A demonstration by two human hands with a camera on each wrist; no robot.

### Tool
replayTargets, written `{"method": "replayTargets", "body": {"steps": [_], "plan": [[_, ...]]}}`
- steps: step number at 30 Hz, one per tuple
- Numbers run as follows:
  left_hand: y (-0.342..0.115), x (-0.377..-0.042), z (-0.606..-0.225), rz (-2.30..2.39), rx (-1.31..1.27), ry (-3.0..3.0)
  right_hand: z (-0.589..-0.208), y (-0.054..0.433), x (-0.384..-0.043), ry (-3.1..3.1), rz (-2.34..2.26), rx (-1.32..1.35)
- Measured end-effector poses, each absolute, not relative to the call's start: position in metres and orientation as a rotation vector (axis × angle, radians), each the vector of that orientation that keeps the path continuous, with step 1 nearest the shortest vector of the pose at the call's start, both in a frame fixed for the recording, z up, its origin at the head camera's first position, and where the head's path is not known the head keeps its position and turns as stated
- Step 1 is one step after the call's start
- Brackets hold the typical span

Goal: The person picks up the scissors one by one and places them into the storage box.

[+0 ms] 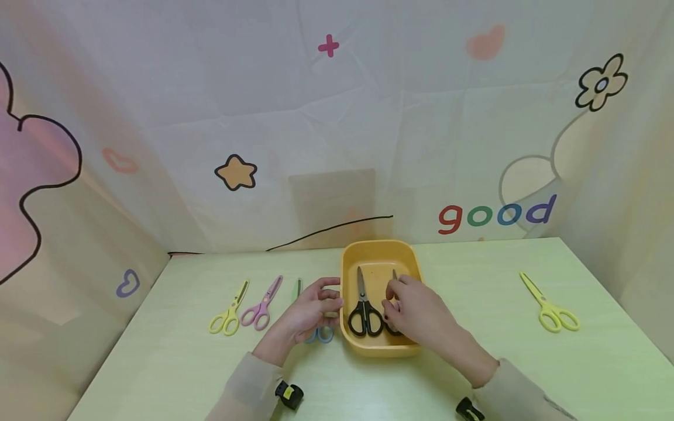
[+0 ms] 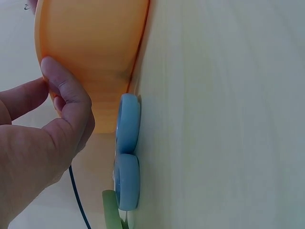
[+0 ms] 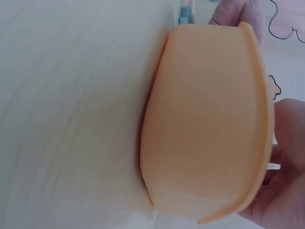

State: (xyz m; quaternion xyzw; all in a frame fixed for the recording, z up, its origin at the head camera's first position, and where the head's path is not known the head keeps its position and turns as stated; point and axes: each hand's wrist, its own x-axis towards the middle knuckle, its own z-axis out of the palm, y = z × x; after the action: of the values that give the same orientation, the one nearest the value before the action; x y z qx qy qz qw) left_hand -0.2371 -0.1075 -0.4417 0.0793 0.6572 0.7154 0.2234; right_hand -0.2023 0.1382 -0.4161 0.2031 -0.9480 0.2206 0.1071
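Observation:
A yellow-orange tray [image 1: 381, 351] stands on the table, holding a pair of black-handled scissors [image 1: 362, 295] with its blades pointing away. My left hand [image 1: 310, 310] is at the tray's left side, fingertips touching the rim. Over the tray's right half, my right hand [image 1: 421, 310] bends its fingers and thumb on a second pair of black-handled scissors [image 1: 392, 331]; much of that pair is hidden. A small pale tip [image 3: 273, 166] shows by the right hand, its kind unclear. Blue-handled scissors [image 2: 127, 181] lie under the left hand, close to the tray.
Left of the tray lie yellow scissors [image 1: 227, 316], purple scissors [image 1: 261, 307] and green scissors [image 1: 297, 287], the green pair partly hidden. Another yellow pair [image 1: 550, 307] lies far right. A printed cloth [image 1: 342, 134] hangs behind the table [image 1: 158, 356].

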Motion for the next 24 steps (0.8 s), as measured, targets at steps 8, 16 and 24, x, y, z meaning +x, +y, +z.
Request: {"method": "replayTargets", "body": {"steps": [8, 16, 24], "plan": [[-0.108, -0.237, -0.442, 1.981, 0.231, 1.804, -0.412, 0.155, -0.203, -2.68, 0.792, 0.55], [-0.108, -0.237, -0.442, 1.977, 0.23, 1.803, -0.414, 0.176, -0.204, -2.675, 0.794, 0.488], [-0.108, -0.237, -0.443, 1.974, 0.236, 1.806, -0.419, 0.197, -0.203, -2.69, 0.762, 0.416]]}}
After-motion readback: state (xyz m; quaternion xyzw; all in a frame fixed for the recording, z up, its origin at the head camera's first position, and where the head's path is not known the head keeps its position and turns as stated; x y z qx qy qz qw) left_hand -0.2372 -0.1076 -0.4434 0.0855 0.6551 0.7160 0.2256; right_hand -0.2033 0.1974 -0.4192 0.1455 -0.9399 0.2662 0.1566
